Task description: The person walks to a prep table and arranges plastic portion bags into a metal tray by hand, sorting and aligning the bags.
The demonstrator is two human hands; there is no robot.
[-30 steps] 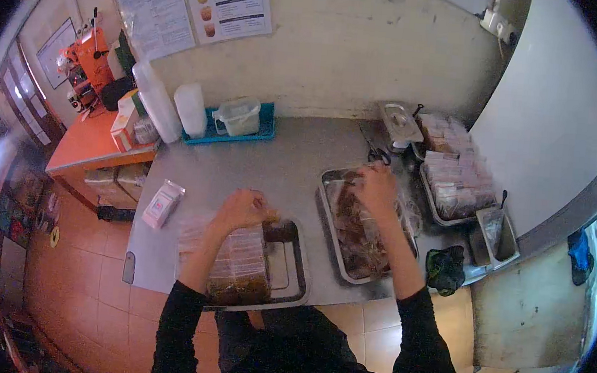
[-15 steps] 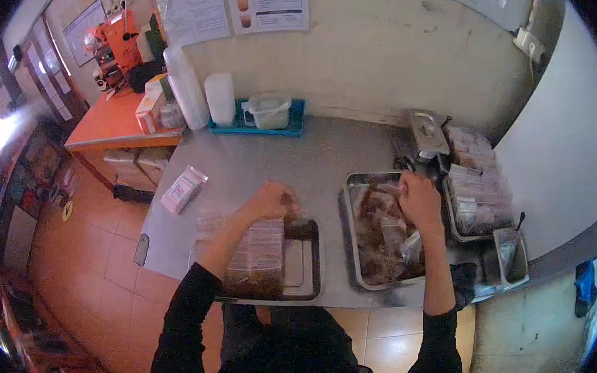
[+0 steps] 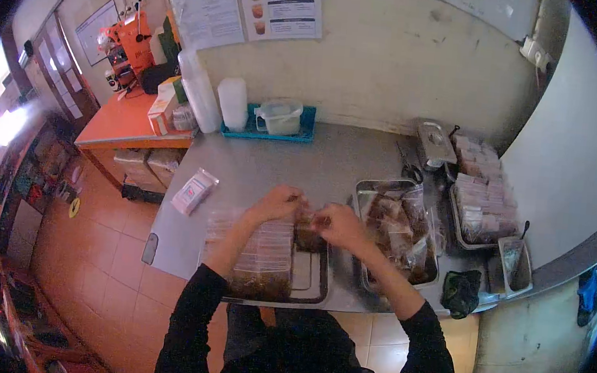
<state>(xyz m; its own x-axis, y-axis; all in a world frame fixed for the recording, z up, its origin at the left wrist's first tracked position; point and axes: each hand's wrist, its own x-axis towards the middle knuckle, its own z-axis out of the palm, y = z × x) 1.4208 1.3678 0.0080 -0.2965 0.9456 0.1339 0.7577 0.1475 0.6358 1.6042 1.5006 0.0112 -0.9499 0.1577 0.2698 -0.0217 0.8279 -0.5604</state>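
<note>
Both hands meet over the near metal tray (image 3: 327,274), which holds rows of packed clear sachets (image 3: 259,250) on its left side. My left hand (image 3: 279,205) and my right hand (image 3: 338,224) pinch the top of a small clear bag with brown contents (image 3: 308,238), which hangs between them above the tray's right part. To the right, a second metal tray (image 3: 362,192) contains loose bags of brown pieces (image 3: 396,227), partly hidden by my right forearm.
Scissors (image 3: 412,172), a lidded metal container (image 3: 435,145) and a tray of packed sachets (image 3: 483,206) lie at the back right. Nearer are a spoon container (image 3: 515,264) and dark bag (image 3: 460,293). A pink-white packet (image 3: 195,190) and blue tray (image 3: 303,131) lie left.
My right hand has moved left from the second tray to my left hand, and a small bag now hangs between them. The camera view has shifted.
</note>
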